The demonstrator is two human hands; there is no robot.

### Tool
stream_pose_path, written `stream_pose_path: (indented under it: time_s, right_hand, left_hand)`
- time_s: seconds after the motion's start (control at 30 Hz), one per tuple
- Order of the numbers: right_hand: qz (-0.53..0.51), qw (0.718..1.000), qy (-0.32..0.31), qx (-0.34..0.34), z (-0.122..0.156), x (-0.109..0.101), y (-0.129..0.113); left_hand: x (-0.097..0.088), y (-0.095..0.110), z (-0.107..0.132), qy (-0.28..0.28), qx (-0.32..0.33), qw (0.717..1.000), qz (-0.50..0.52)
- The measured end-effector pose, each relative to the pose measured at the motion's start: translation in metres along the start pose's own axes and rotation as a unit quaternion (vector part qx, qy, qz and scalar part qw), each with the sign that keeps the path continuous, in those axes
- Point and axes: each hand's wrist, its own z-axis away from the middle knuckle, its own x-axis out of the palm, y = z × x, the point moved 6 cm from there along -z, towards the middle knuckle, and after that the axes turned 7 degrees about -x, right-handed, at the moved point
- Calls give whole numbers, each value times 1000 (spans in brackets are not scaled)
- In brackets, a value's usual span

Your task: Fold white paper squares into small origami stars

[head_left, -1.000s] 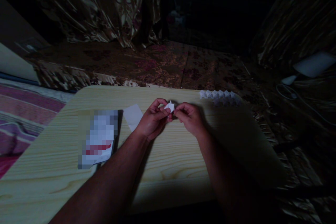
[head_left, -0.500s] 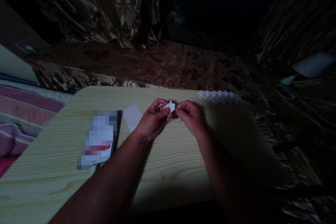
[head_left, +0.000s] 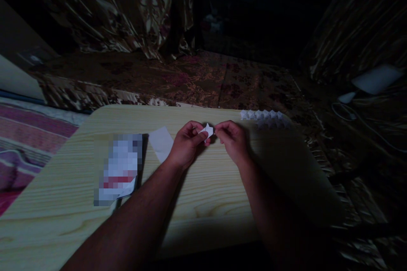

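My left hand [head_left: 187,142] is closed on a small white folded paper star [head_left: 208,130], its thumb lying across the front. One point of the star sticks up above the thumb. Thumb and index finger of my right hand [head_left: 232,137] are pinched together at the star's right-hand point. The fingertips hide most of that point. Left of my left wrist, a white sheet of paper [head_left: 161,142] lies on the table, partly covered by the wrist.
Several finished paper stars [head_left: 262,114] stand in rows at the table's far right. A pixelated booklet or packet [head_left: 122,161] lies on the left of the wooden table [head_left: 203,203]. Beyond the right edge is a white lamp [head_left: 377,79] with a cable.
Both hands and the paper star have shifted very slightly to the right. The right fingers stay pinched at the star's point.
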Motion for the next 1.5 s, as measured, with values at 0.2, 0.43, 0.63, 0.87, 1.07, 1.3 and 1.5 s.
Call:
stream_pose_path:
  time_s: [0.2, 0.43, 0.63, 0.87, 1.07, 1.3, 1.5]
  right_hand:
    - [-48, 998, -5, 35, -1, -3, 4]
    - [-55, 993, -36, 100, 0, 1, 13]
    - [-38, 993, -27, 113, -1, -1, 16]
    - [-8, 994, 3, 108, -3, -4, 20]
    - [38, 997, 43, 43, -4, -10, 15]
    - [33, 999, -17, 7, 1, 9, 8]
    - [12, 1000, 17, -1, 2, 14, 10]
  left_hand:
    - [2, -3, 0, -27, 12, 998, -53]
    - [4, -6, -1, -74, 17, 990, -121]
    - [5, -5, 0, -92, 23, 986, -135]
    - [4, -3, 0, -53, 21, 995, -80]
    - [-4, -1, -3, 26, 16, 1000, -3]
    - [-14, 1, -8, 54, 66, 995, 42]
    - [-14, -2, -9, 59, 62, 996, 10]
